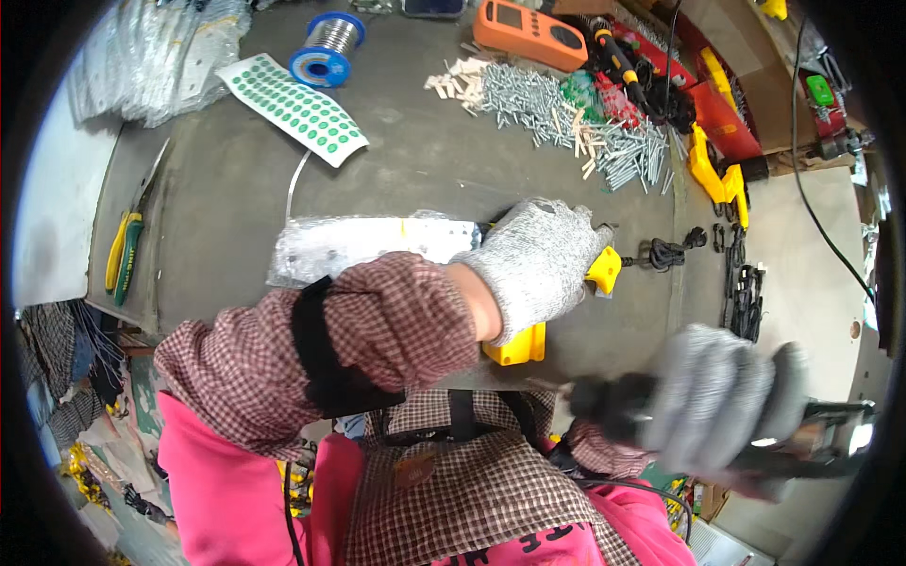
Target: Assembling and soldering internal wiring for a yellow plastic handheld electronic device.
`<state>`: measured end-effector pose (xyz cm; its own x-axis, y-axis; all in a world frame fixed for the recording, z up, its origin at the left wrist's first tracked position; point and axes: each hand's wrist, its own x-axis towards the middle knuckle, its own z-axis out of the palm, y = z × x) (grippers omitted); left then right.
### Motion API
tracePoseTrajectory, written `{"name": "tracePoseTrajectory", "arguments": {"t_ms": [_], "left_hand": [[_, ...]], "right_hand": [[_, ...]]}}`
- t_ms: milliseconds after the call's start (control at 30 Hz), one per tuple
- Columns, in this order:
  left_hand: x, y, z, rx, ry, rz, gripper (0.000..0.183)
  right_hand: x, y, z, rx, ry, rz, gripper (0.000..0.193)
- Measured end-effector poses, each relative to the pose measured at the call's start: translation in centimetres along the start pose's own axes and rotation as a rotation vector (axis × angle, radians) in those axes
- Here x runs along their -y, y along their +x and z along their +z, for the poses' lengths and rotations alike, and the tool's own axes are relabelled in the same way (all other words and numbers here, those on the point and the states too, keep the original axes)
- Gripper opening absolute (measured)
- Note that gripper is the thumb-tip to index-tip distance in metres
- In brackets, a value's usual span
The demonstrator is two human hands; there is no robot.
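Observation:
My left hand (547,259), in a grey knitted glove, is closed over a yellow plastic part near the middle of the bench. One yellow end (604,271) shows past the fingers, with a black cord (665,253) leading off to the right. Another yellow piece (521,346) shows below the wrist; whether the two are one body, the glove hides. My gloved right hand (722,401), smeared by motion, is wrapped round a black handheld tool (613,401) in front of the bench edge. A clear plastic bag with a pale strip (363,243) lies beside my left hand.
Loose screws (533,99) and small wooden pieces spread at the back right, near an orange meter (531,36). A solder wire spool (327,49) stands beside a sheet of green stickers (297,108). Pliers (125,255) lie far left; yellow housings (713,170) and black cords (746,292) line the right edge.

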<state>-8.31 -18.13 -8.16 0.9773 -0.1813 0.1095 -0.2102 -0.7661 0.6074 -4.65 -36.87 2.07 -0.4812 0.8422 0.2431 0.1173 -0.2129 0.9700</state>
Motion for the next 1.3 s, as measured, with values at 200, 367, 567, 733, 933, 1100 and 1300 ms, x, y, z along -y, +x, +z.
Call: {"name": "tracePoseTrajectory", "arguments": {"t_ms": [200,367,567,733,933,1100,1300], "left_hand": [[0.5,-0.8,1.4,-0.191,0.040,-0.006,0.060],[0.8,-0.2,1.5,-0.046,0.002,0.050,0.034],[-0.4,-0.3,0.6,-0.046,0.043,0.015,0.027],[0.8,-0.4,0.9,0.010,0.043,-0.003,0.029],[0.0,-0.2,0.7,0.013,0.055,-0.013,0.032],[0.1,-0.4,0.4,0.037,-0.027,-0.047,0.032],[-0.8,-0.3,-0.2,0.061,0.000,-0.031,0.038]], "right_hand": [[5.4,7.5,0.2,0.407,-2.819,-0.902,0.022],[7.0,8.1,3.0,0.455,-2.919,-0.210,0.028],[5.5,7.0,-2.1,0.284,-2.660,-1.420,0.021],[7.4,6.9,-1.3,0.888,-2.749,-1.327,0.071],[3.1,3.7,-0.8,0.656,-2.868,-1.409,0.018],[6.7,2.6,3.6,0.527,-3.066,-0.331,0.020],[6.6,1.6,2.1,0.502,-2.894,-0.671,0.021]]}}
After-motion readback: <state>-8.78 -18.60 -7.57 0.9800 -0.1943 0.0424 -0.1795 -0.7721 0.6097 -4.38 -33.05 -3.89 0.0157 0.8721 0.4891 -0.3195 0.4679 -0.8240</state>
